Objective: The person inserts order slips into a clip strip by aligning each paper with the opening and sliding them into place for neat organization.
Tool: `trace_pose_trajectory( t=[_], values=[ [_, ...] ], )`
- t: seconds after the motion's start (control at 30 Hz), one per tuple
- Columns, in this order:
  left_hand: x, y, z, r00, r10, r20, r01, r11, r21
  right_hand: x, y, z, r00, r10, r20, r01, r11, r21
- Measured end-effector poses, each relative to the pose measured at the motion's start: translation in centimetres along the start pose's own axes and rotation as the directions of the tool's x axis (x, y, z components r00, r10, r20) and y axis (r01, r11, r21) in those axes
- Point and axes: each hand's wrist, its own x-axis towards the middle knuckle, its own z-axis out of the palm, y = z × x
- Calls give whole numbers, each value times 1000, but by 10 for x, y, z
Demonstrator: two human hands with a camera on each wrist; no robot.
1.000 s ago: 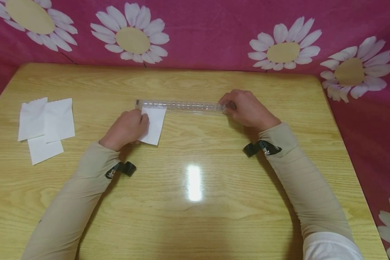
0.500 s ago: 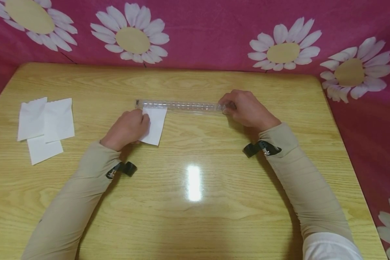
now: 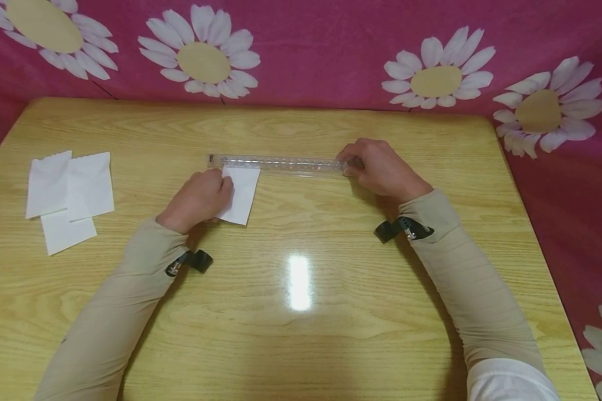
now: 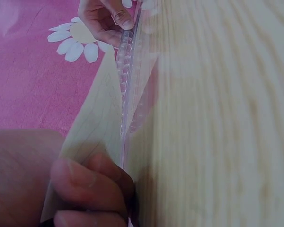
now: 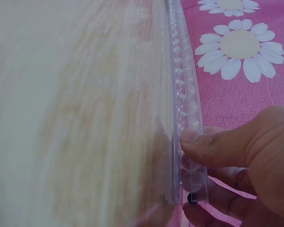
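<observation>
No readable text, label, brand or number anywhere; faint scale marks along the clear ruler at centre too blurred to read; white paper slips at left blank.

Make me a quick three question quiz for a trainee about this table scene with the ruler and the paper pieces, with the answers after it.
1. True or false: the right hand holds one end of the clear plastic ruler.
2. What does the left hand hold against the ruler's near edge?
A. a pencil
B. a white paper piece
C. a pair of scissors
3. Fill in: the loose paper pieces lie on the wooden table to the person's ____ side.

Key
1. True: thumb and fingers pinch its end.
2. B.
3. Left: they overlap one another, apart from both hands.
</observation>
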Motion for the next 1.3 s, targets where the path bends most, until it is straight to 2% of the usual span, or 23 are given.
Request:
trace_pose_trajectory(
  t=[0.63, 1.3],
  values=[
    [1, 3, 2, 1000, -29, 12, 29, 1000, -3, 1, 2, 1, 1000, -6, -4, 6, 1000, -9],
    [1, 6, 1, 999, -20, 24, 20, 1000, 9, 0, 0, 0, 1000, -25, -17, 24, 999, -21]
  ],
)
